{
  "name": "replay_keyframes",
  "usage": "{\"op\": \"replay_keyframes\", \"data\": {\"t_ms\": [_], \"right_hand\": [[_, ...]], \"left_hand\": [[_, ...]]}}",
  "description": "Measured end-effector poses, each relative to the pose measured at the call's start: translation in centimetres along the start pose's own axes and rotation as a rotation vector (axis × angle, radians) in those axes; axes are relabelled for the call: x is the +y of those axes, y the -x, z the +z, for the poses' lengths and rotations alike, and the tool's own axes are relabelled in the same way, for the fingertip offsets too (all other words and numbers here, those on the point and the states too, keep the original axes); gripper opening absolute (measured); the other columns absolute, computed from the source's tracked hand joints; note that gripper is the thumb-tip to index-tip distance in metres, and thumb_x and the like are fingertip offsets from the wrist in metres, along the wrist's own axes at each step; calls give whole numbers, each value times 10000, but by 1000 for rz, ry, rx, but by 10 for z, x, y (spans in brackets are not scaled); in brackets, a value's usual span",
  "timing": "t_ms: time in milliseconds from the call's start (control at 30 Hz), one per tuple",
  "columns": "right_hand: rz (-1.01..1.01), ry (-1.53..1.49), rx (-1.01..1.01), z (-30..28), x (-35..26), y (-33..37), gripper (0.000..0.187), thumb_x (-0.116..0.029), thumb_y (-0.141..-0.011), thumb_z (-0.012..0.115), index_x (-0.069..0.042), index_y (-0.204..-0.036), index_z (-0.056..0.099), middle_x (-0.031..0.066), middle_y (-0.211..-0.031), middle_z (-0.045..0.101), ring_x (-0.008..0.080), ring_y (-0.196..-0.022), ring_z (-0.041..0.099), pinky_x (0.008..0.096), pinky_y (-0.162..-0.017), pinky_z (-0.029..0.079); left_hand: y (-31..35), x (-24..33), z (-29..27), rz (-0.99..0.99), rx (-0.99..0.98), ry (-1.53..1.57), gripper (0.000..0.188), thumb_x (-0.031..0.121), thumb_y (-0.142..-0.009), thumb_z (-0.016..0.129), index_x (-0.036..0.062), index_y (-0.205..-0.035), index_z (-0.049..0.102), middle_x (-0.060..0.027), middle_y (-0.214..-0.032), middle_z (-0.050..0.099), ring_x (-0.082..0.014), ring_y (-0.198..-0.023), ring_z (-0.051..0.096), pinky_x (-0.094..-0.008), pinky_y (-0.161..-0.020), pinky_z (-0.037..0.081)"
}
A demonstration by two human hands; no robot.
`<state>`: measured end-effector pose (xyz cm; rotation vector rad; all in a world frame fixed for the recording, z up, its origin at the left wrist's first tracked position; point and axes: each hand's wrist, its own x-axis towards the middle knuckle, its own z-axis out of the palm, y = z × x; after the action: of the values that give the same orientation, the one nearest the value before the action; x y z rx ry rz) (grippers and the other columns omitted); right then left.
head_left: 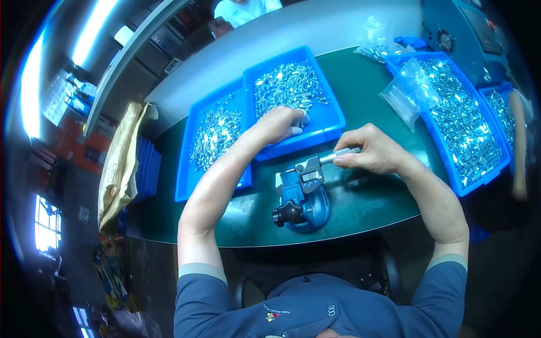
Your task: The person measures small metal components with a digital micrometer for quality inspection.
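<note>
- The left hand (282, 124) is over the near end of a blue tray (331, 122), beside its metal parts (287, 84); the fingers curl, but whether they pinch a part, one cannot tell.
- The right hand (369, 151) pinches the micrometer (311, 176) by its right end.
- The micrometer sits in a stand (316, 213) on the table (375, 205).

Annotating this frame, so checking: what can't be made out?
Head view: whatever the left hand may pinch, hidden by its curled fingers.
Head view: part of the micrometer thimble, covered by the right hand.
Head view: part of the left tray, under the left forearm.
Head view: part of the person opposite, cut off by the top edge.
</note>
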<state>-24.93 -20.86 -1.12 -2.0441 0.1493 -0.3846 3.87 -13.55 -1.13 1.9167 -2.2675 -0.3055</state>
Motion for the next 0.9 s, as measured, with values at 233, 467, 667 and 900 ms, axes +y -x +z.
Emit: {"op": "replay_keyframes", "data": {"t_ms": [233, 467, 667, 900], "right_hand": [[-5, 12, -18, -2, -1, 1, 300, -285, -873, 759, 5, -943, 734, 84, -780, 695, 148, -738, 636, 305, -666, 481], [3, 14, 5, -4, -1, 1, 271, -255, -854, 761, -2, -944, 733, 73, -771, 699, 142, -723, 639, 293, -663, 485], [48, -9, -4, -1, -1, -2, 280, -261, -850, 758, 6, -925, 725, 71, -797, 710, 143, -742, 651, 286, -674, 487], [56, 0, -1, 0, 1, -2, 314, -298, -851, 764, 4, -928, 724, 67, -792, 705, 142, -720, 637, 279, -657, 476]], "left_hand": [[16, 1, 3, 59, 283, 27, 183, 89, -841, 750, 25, -1010, 722, -140, -887, 704, -262, -813, 692, -360, -761, 547], [100, 69, -6, -210, 526, 960, 144, 93, -985, 632, 10, -1101, 652, -117, -982, 738, -134, -810, 685, -278, -710, 551], [124, 75, 23, -196, 582, 1073, 148, 115, -1001, 608, 9, -1075, 681, -145, -954, 744, -152, -792, 705, -276, -698, 570], [127, 74, 31, -242, 553, 1180, 155, 131, -992, 631, 7, -1069, 683, -126, -941, 739, -162, -800, 707, -291, -709, 576]]}}
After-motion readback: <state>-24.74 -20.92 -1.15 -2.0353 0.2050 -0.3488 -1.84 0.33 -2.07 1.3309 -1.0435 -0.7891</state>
